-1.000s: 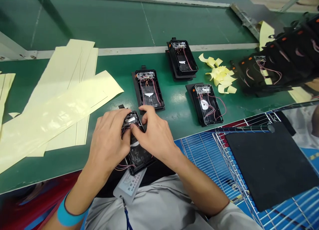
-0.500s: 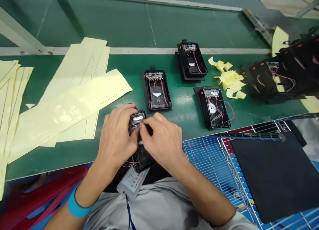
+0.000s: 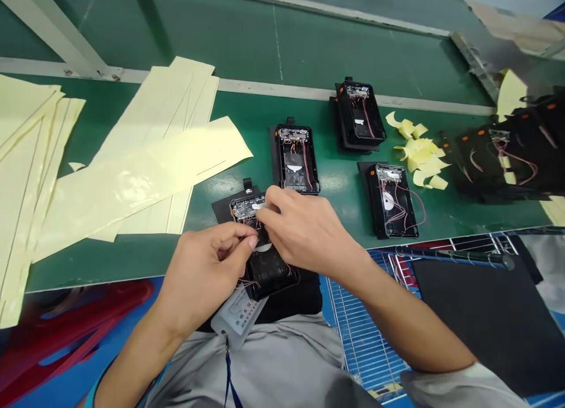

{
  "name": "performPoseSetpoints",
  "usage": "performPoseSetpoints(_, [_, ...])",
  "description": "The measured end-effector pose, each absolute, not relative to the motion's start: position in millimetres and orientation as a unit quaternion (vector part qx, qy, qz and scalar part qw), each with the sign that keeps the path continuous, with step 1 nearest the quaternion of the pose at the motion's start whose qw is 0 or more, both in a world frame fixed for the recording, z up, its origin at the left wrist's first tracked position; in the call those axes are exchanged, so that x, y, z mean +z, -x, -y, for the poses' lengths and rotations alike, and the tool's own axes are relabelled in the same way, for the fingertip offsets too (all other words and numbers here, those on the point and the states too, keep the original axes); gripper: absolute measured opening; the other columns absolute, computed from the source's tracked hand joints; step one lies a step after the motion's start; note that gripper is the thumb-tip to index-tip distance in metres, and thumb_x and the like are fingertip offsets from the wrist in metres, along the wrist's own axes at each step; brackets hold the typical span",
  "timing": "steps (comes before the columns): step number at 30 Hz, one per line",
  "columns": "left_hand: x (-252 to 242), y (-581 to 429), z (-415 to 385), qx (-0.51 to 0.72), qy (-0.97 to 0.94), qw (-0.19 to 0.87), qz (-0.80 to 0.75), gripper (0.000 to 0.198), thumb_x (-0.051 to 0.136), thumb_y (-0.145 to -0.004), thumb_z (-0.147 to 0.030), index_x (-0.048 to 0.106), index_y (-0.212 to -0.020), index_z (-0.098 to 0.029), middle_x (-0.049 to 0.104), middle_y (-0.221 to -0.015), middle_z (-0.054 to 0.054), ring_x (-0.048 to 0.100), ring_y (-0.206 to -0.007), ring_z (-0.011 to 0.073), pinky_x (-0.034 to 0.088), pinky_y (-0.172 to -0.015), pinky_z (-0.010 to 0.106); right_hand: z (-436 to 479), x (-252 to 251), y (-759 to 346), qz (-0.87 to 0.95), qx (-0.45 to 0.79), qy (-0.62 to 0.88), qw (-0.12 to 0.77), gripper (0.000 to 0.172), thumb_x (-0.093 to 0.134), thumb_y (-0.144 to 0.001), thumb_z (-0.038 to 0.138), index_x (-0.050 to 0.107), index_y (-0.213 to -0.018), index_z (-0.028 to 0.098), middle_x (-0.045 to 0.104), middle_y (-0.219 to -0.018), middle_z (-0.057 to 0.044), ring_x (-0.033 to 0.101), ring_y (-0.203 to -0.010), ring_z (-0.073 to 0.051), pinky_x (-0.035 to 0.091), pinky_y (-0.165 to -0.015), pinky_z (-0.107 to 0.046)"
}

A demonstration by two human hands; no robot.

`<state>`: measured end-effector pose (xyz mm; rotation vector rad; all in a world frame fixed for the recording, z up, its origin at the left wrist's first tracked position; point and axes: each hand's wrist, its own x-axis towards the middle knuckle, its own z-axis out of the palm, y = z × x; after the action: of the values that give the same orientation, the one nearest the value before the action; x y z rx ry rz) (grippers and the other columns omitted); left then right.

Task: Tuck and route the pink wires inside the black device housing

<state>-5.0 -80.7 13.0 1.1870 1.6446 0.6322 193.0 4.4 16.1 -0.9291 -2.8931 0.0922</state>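
An open black plastic case [image 3: 271, 272] with wires inside lies at the table's front edge, on a black flap. Along its far end runs a circuit board [image 3: 243, 208] with thin wires coming off it. My left hand [image 3: 207, 272] is closed over the case, thumb and forefinger pinched where the thin wires run down from the board. My right hand [image 3: 309, 228] is closed too, its fingertips at the board's right part; what they pinch is hidden. A white round sticker [image 3: 263, 247] shows partly below my fingers.
Similar open cases stand beyond: one case [image 3: 296, 161] just behind, another case [image 3: 362, 116] farther back, and a wired case [image 3: 394, 202] to the right. Yellow paper strips [image 3: 145, 172] cover the left. Yellow scraps [image 3: 421, 155] and stacked black cases [image 3: 521, 155] lie right. A wire rack [image 3: 353, 314] stands below.
My hands have moved apart: the left has drawn back from the board down toward the case's middle, uncovering the board. The right stays by the board. The view has shifted slightly.
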Motion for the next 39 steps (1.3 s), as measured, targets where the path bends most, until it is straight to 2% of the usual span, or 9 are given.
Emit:
performPoseSetpoints(5, [6.5, 5.4, 75.4, 0.242, -0.470, 0.502, -0.685, 0.043, 0.060, -0.095, -0.060, 0.078, -0.098, -0.022, 0.067, -0.065, -0.002, 0.052, -0.046, 0.0080, 0.044, -0.052, 0.022, -15.7, 7.2, -189.8, 0.961, 0.051, 0.265, 0.062, 0.018, 0.051, -0.105, 0.016, 0.067, -0.097, 0.019, 0.068, -0.098, -0.006, 0.050, -0.080, -0.019, 0.018, -0.062, -0.039])
performPoseSetpoints(9, [3.8, 5.8, 69.6, 0.223, -0.498, 0.493, -0.677, 0.046, 0.053, -0.100, -0.058, 0.073, -0.085, -0.020, 0.068, -0.065, -0.003, 0.054, -0.043, 0.0076, 0.046, -0.052, 0.021, -17.4, -0.4, -194.3, 0.945, 0.106, 0.292, 0.100, 0.024, 0.048, -0.109, 0.024, 0.069, -0.098, 0.019, 0.070, -0.093, -0.003, 0.056, -0.080, -0.017, 0.023, -0.065, -0.038])
performPoseSetpoints(13, [5.3, 4.3, 64.1, 0.198, -0.500, 0.503, -0.677, 0.049, 0.051, -0.101, -0.059, 0.071, -0.082, -0.019, 0.065, -0.060, -0.003, 0.056, -0.042, 0.0089, 0.047, -0.051, 0.021, -16.9, -7.7, -198.3, 0.920, 0.175, 0.317, 0.150, 0.019, 0.053, -0.106, 0.023, 0.071, -0.101, 0.019, 0.068, -0.089, 0.001, 0.055, -0.073, -0.012, 0.029, -0.065, -0.033])
performPoseSetpoints(17, [8.2, 2.8, 59.6, 0.168, -0.470, 0.544, -0.674, 0.049, 0.052, -0.100, -0.062, 0.071, -0.085, -0.019, 0.066, -0.062, -0.002, 0.055, -0.037, 0.0121, 0.044, -0.043, 0.023, -17.5, -12.9, -201.0, 0.896, 0.240, 0.318, 0.197, 0.013, 0.058, -0.101, 0.017, 0.071, -0.100, 0.020, 0.063, -0.082, 0.003, 0.051, -0.069, -0.011, 0.033, -0.066, -0.030])
performPoseSetpoints(21, [11.5, 0.6, 51.6, 0.153, -0.466, 0.574, -0.656, 0.049, 0.050, -0.103, -0.059, 0.070, -0.085, -0.017, 0.068, -0.065, 0.000, 0.055, -0.036, 0.0116, 0.043, -0.044, 0.021, -18.7, -18.2, -203.5, 0.874, 0.294, 0.306, 0.236, 0.013, 0.059, -0.099, 0.014, 0.071, -0.099, 0.019, 0.059, -0.079, 0.003, 0.050, -0.070, -0.011, 0.037, -0.068, -0.028])
performPoseSetpoints(24, [15.5, -1.0, 43.8, 0.138, -0.450, 0.596, -0.650, 0.047, 0.051, -0.104, -0.057, 0.069, -0.088, -0.017, 0.071, -0.068, 0.002, 0.056, -0.036, 0.0123, 0.038, -0.041, 0.019, -17.8, -23.4, -205.2, 0.857, 0.328, 0.300, 0.262, 0.014, 0.059, -0.099, 0.013, 0.071, -0.101, 0.019, 0.059, -0.081, 0.003, 0.051, -0.072, -0.012, 0.039, -0.068, -0.027])
performPoseSetpoints(27, [20.8, -3.2, 36.7, 0.111, -0.416, 0.616, -0.660, 0.046, 0.056, -0.102, -0.056, 0.066, -0.080, -0.017, 0.066, -0.060, 0.002, 0.054, -0.035, 0.0131, 0.032, -0.037, 0.018, -15.8, -28.5, -206.8, 0.841, 0.352, 0.295, 0.287, 0.014, 0.058, -0.101, 0.012, 0.071, -0.101, 0.018, 0.058, -0.082, 0.002, 0.050, -0.072, -0.012, 0.039, -0.067, -0.028])
performPoseSetpoints(33, [29.4, -11.7, 29.8, 0.066, -0.361, 0.637, -0.678, 0.051, 0.060, -0.099, -0.056, 0.059, -0.069, -0.015, 0.056, -0.047, 0.003, 0.047, -0.031, 0.0104, 0.030, -0.038, 0.016, -13.0, -37.0, -208.7, 0.821, 0.383, 0.283, 0.315, 0.018, 0.056, -0.106, 0.010, 0.071, -0.100, 0.015, 0.058, -0.087, -0.001, 0.052, -0.080, -0.013, 0.042, -0.073, -0.030])
performPoseSetpoints(39, [26.8, -16.6, 38.1, 0.098, -0.292, 0.642, -0.702, 0.051, 0.063, -0.097, -0.063, 0.065, -0.085, -0.014, 0.066, -0.063, 0.003, 0.055, -0.037, 0.0123, 0.036, -0.042, 0.018, -10.7, -43.8, -210.8, 0.811, 0.396, 0.274, 0.333, 0.020, 0.055, -0.106, 0.007, 0.071, -0.096, 0.013, 0.050, -0.085, -0.002, 0.044, -0.079, -0.014, 0.038, -0.071, -0.034])
